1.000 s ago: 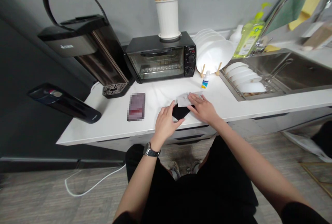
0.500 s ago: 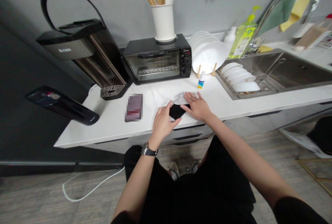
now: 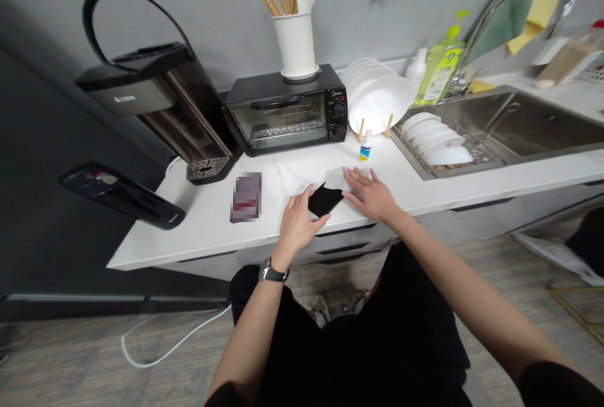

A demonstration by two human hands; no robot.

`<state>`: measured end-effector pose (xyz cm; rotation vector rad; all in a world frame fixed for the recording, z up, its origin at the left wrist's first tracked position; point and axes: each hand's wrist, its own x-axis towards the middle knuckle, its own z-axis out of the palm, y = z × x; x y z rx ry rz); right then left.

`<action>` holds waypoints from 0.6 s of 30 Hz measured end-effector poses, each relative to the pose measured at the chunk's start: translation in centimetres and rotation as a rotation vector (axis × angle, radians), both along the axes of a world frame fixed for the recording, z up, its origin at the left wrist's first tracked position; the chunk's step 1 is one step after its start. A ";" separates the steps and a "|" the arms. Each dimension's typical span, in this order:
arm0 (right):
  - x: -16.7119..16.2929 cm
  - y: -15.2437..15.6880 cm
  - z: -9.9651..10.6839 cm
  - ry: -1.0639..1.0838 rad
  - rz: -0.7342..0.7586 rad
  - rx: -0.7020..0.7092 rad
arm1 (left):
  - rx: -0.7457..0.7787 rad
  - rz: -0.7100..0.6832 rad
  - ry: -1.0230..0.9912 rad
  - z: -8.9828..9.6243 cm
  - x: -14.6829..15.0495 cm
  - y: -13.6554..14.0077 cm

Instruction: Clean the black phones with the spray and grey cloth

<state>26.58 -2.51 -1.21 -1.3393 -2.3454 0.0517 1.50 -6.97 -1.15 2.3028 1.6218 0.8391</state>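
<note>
On the white countertop (image 3: 278, 171) near its front edge lies a flat black piece (image 3: 325, 200) with pointed corners; I cannot make out what it is. My left hand (image 3: 296, 218) rests at its left side, thumb and fingers apart. Under the fingers of my right hand (image 3: 372, 196), a thin pale sheet (image 3: 336, 176) lies along the far side of the black piece. The right hand is flat with its fingers spread, and its thumb touches the black piece's right end. Beyond the hands stands a small white bottle (image 3: 365, 146) with a blue and yellow label.
A blurred-out flat purplish item (image 3: 246, 197) lies to the left. Behind are a dark water dispenser (image 3: 189, 108), a black toaster oven (image 3: 287, 114) and racked white plates (image 3: 380, 102). A dark flask-like cylinder (image 3: 125, 196) is far left; the sink (image 3: 523, 127) is right.
My right hand has slid slightly to the right, and more of the black piece shows, with a pointed corner up. My left hand has stayed nearly in place. The view has shifted a little.
</note>
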 end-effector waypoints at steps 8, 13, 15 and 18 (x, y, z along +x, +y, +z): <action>-6.4 -4.9 0.0 0.101 0.374 -0.038 | -0.068 -0.028 -0.012 -0.1 -0.5 -0.3; -2.1 -0.8 0.2 0.069 0.053 -0.033 | -0.034 0.031 -0.015 0.0 0.1 -0.6; -2.0 -0.4 0.2 0.052 -0.027 -0.012 | -0.028 0.029 -0.027 0.0 0.2 -0.6; -4.2 -3.0 -0.2 0.061 0.180 0.013 | -0.045 0.041 -0.031 0.0 0.1 -0.6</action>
